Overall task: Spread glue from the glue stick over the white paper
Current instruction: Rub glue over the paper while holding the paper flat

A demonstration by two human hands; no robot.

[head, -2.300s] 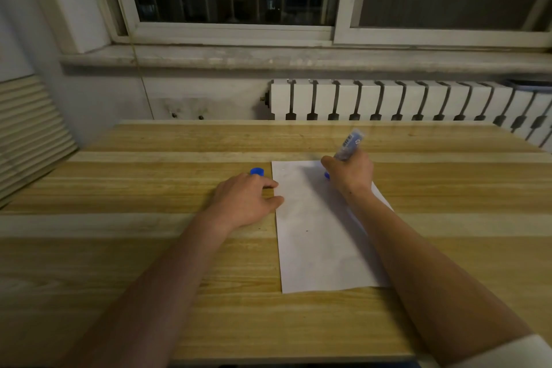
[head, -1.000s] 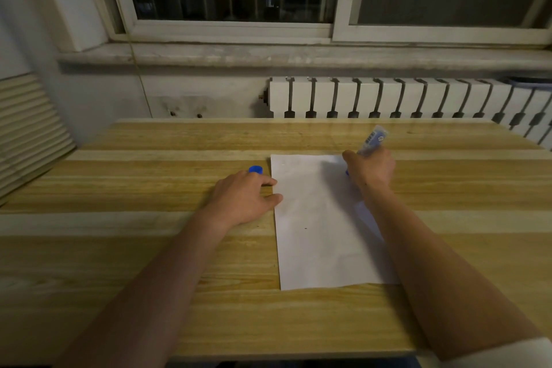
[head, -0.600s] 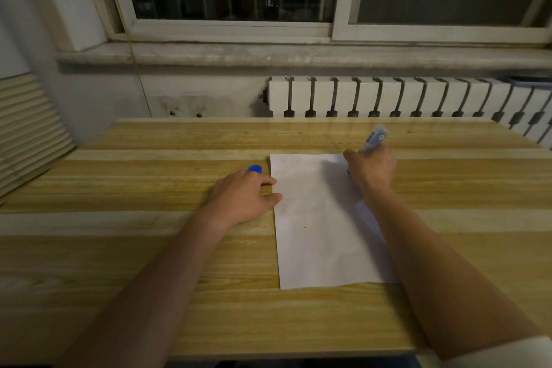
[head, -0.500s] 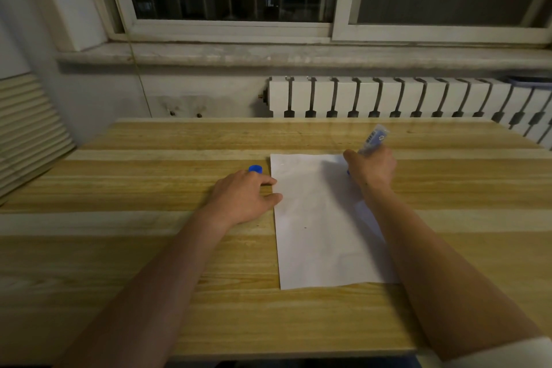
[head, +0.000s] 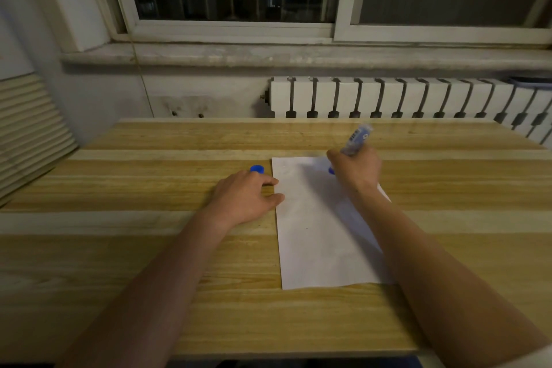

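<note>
While the left hand point(head: 249, 199) lies flat, fingers loosely together, on the white paper's point(head: 322, 236) left edge, the right hand point(head: 355, 169) fists the tilted glue stick point(head: 357, 139), tip apparently touching the paper's far end, blue cap point(head: 257, 169) just left.

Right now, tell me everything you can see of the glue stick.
The glue stick is a slim tube with a pale blue label bearing dark print too blurred to read. The right hand is closed around its lower part, holding it tilted, upper end leaning away to the right. A bit of blue shows below the fist, over the far end of the white paper; whether the tip touches is hidden. It is uncapped; a blue cap sits left of the sheet.
</note>
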